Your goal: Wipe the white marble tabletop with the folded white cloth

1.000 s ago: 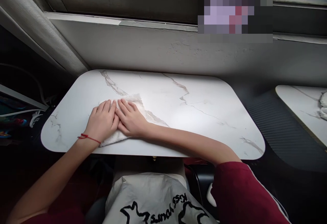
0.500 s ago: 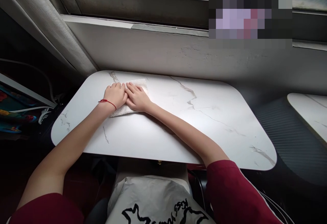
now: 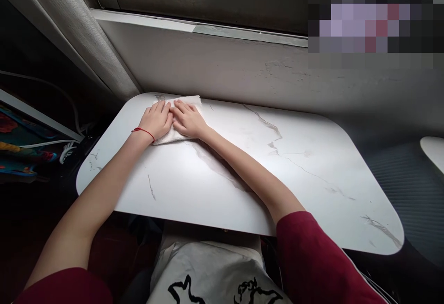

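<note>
A folded white cloth [image 3: 194, 102] lies flat near the back left of a white marble-patterned table [image 3: 243, 156]. My left hand [image 3: 157, 119] rests palm down on its left part, fingers extended, with a red string bracelet at the wrist. Beside it, my right hand [image 3: 188, 120] presses on the middle of the cloth, its fingers stretched forward and slightly apart. The two hands touch at thumbs and fingertips. Both palms hide much of the cloth, whose far right corner and near edge show.
A wall with a window ledge [image 3: 243, 33] runs along the table's far edge. A pale curtain [image 3: 93, 31] hangs at the left, above white cables [image 3: 65, 149]. Another white tabletop [image 3: 433, 153] shows at the right. Part of the upper right is pixelated.
Both hands have slid the cloth forward, towards the table's far edge. My left fingers, bent before, now lie straighter. The view has shifted a little.
</note>
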Demonstrator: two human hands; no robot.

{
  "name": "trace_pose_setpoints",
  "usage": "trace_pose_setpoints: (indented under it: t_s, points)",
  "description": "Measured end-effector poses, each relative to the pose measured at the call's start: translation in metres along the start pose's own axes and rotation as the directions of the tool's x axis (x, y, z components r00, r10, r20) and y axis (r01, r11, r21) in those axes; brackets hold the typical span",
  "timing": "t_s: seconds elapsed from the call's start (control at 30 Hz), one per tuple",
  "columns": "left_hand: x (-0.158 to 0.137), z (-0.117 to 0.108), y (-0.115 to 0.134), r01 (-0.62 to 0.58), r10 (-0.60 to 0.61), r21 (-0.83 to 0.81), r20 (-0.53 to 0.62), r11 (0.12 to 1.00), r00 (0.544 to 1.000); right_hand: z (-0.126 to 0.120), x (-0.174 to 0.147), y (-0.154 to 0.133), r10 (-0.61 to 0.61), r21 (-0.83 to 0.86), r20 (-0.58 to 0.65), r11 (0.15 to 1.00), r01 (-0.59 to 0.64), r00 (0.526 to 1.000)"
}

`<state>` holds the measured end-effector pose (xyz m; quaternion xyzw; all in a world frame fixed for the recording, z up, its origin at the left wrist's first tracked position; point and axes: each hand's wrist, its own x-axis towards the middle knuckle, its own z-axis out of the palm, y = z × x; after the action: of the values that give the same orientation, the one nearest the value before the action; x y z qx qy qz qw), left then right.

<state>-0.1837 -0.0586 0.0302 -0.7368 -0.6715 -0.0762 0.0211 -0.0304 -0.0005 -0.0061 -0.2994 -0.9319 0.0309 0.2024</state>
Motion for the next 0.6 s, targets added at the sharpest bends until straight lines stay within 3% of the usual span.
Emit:
trace_pose_setpoints:
  t_s: [0.3,0.6]
  points:
    - [0.009,0.006,-0.018,0.041,-0.041,0.008,0.016,0.999,0.999,0.001,0.034,0.034,-0.127,0.082,0.056,0.989,0.122,0.990]
    - [0.011,0.015,-0.023,0.048,-0.049,-0.048,-0.027,0.998,0.998,-0.001,0.035,0.031,-0.102,0.055,0.064,0.994,0.098,0.993]
